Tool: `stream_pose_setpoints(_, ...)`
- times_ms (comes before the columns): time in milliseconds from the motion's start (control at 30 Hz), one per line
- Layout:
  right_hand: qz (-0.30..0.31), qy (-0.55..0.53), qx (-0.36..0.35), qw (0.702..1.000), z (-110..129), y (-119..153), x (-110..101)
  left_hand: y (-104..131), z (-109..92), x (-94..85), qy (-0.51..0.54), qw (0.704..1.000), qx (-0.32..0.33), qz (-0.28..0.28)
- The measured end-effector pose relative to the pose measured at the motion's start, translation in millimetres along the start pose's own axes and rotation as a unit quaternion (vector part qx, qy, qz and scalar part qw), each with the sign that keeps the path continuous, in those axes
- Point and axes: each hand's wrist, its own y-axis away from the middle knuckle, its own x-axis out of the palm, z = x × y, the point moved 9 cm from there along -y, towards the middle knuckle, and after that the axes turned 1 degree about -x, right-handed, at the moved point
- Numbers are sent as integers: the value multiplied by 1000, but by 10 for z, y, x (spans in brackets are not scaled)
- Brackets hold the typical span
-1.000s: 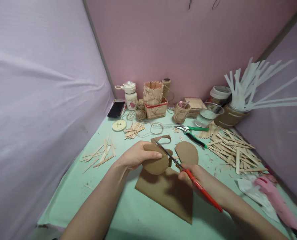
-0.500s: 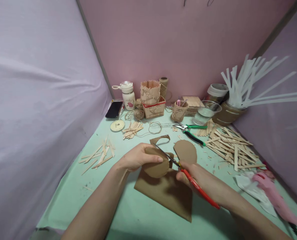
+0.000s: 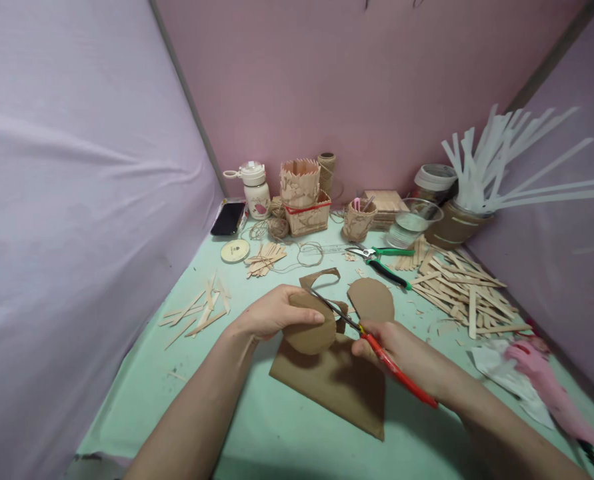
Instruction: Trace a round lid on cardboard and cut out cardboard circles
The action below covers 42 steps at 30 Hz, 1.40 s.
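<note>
My left hand point(image 3: 281, 313) pinches a round piece of brown cardboard point(image 3: 309, 333), thumb on top and fingers hidden beneath. Red-handled scissors point(image 3: 401, 373) are gripped in my right hand point(image 3: 394, 350), their blades at the far right edge of that round piece. A second cardboard disc point(image 3: 373, 300) lies just beyond my right hand. A curved cardboard offcut point(image 3: 321, 275) rests past the blade tips. Under both hands is a larger flat sheet of cardboard point(image 3: 337, 393).
Green-handled pruning shears point(image 3: 384, 260) and a heap of wooden sticks point(image 3: 467, 300) lie at the right. A pink glue gun point(image 3: 551, 393) rests on tissue at the near right. Loose sticks point(image 3: 201, 310) lie left. A bottle point(image 3: 255, 190) and stick baskets point(image 3: 307, 213) stand behind.
The scissors' handles have drawn slightly closer together, with the lower end moving up a little. The left hand and the round cardboard have barely shifted.
</note>
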Motion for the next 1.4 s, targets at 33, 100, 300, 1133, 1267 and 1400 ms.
stream_pose_setpoints(33,-4,-5,-2,1000,13,-4,-25,0,0,-2,-2,1000,-2,-2)
stream_pose_setpoints(100,-32,-24,-33,999,74,-22,-116,-4,-14,8,-2,1000,2,-4)
stream_pose_setpoints(300,-34,-227,-91,969,34,-175,-189,-80,-3,41,133,990,12,-35)
stream_pose_setpoints(1133,76,-467,-138,870,110,-221,-123,-206,84,-181,323,917,125,-200)
stream_pose_setpoints(1267,160,-461,-134,863,167,-176,57,-190,-18,-62,263,942,145,-152)
stream_pose_setpoints(1400,234,-485,-148,829,277,-102,133,-202,-49,89,221,962,140,-73)
